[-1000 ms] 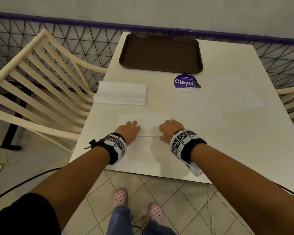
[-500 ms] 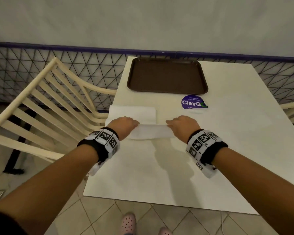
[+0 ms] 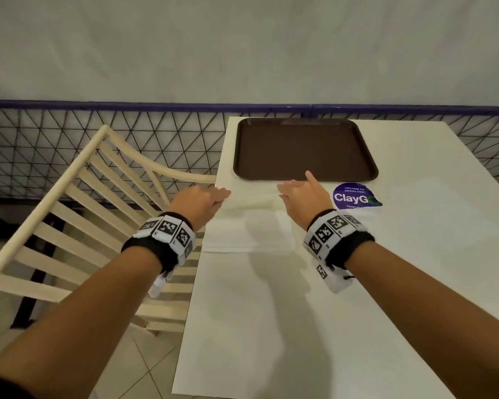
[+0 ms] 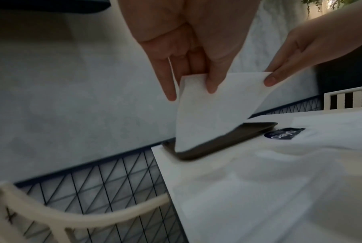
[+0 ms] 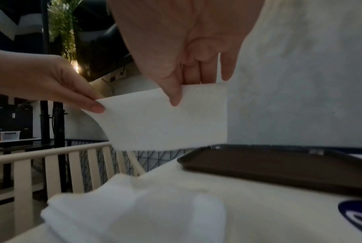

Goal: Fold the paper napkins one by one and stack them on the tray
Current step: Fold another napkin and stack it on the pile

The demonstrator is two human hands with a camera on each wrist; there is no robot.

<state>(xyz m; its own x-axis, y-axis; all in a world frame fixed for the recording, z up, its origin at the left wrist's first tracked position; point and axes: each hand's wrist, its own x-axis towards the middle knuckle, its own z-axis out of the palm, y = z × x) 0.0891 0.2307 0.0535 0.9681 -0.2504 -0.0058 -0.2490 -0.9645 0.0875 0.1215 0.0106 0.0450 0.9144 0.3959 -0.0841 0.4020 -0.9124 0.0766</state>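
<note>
Hanging above the white desk (image 3: 271,312) just short of the brown tray (image 3: 304,149), the folded napkin (image 5: 165,121) is pinched at its top corners by left hand (image 3: 199,201) and right hand (image 3: 303,197) fingers (image 5: 174,97); napkin stack (image 3: 248,234) below, slatted chair (image 3: 78,214) beside.

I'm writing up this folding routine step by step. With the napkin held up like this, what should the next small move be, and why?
Probably carry the folded napkin forward and lay it in the tray. Left hand and right hand pinch its top corners, it hangs just short of the tray, and the tray holds nothing yet.
</note>
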